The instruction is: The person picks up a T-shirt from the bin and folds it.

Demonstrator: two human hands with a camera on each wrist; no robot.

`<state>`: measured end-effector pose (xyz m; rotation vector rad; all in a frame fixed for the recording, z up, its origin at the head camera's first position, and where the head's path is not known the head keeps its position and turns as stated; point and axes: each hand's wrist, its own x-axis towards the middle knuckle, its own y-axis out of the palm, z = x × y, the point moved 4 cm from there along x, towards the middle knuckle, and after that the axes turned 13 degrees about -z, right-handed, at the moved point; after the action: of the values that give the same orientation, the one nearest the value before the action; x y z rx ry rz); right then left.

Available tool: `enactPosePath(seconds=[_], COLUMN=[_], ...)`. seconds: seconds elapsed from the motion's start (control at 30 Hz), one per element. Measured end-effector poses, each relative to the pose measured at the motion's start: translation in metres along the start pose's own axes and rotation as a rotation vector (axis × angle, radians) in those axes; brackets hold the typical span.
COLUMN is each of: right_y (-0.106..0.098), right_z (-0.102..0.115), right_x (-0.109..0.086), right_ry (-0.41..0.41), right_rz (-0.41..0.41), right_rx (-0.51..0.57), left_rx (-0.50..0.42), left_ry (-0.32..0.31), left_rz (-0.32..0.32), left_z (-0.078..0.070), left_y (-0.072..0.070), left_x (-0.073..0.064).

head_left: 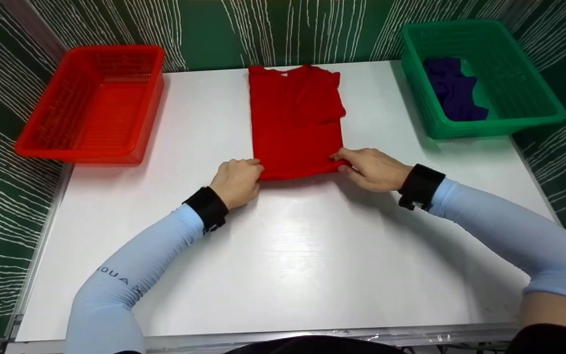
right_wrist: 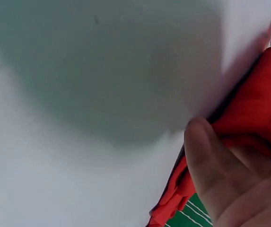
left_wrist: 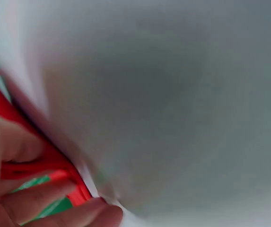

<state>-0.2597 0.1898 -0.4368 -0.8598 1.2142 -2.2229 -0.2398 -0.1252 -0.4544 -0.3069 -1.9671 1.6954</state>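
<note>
A red T-shirt [head_left: 295,113], folded into a rough rectangle, lies on the white table with its collar toward the far wall. My left hand [head_left: 238,182] pinches its near left corner. At the near right corner, my right hand [head_left: 374,168] grips the hem between thumb and fingers. The left wrist view shows the layered red cloth [left_wrist: 59,163] between the thumb and the fingers. In the right wrist view the red fabric [right_wrist: 253,109] bunches over the fingers. A short sleeve sticks out along the shirt's right side.
A red plastic basket [head_left: 148,123] stands at the back left of the white table [head_left: 283,275]. At the back right, a green basket [head_left: 504,127] holds a dark purple cloth [head_left: 452,91]. Green walls with white streaks enclose the table's back and sides.
</note>
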Motion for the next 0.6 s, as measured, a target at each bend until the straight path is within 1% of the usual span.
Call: enactPosePath(seconds=[0.1,0.17,0.23,0.3,0.43,0.5,0.53,0.6], right_y=[-0.005,-0.01,-0.017,-0.025,-0.042,-0.051,-0.056,-0.066], right_z=[0.003,0.005,0.008,0.012,0.024,0.031,0.033,0.036], right_x=[0.0,-0.002,-0.003,-0.004,-0.004,-0.001,0.002,0.009], right_ry=[0.015,0.047,0.087,0.128,0.193,0.212,0.214,0.216], right_rz=[0.028,0.048,0.072,0.106,0.16,0.154,0.137,0.08], right_rx=[0.048,0.101,0.169,0.248,0.347,0.377,0.386,0.403], left_rx=[-0.124,-0.191,-0.255,-0.311,-0.435,-0.495,-0.529,-0.599], left_ry=[-0.034,-0.029,-0.009,0.029,0.083,0.087,0.077,0.026], left_rz=[-0.006,-0.001,0.022,0.064,0.197,0.232,0.232,0.192], left_z=[0.009,0.011,0.01,0.006,0.0,-0.001,0.0,0.006], left_y=[-0.009,-0.016,-0.023,-0.031,-0.051,-0.063,-0.069,-0.08], left_x=[-0.005,-0.006,-0.009,-0.011,-0.011,-0.009,-0.007,-0.002])
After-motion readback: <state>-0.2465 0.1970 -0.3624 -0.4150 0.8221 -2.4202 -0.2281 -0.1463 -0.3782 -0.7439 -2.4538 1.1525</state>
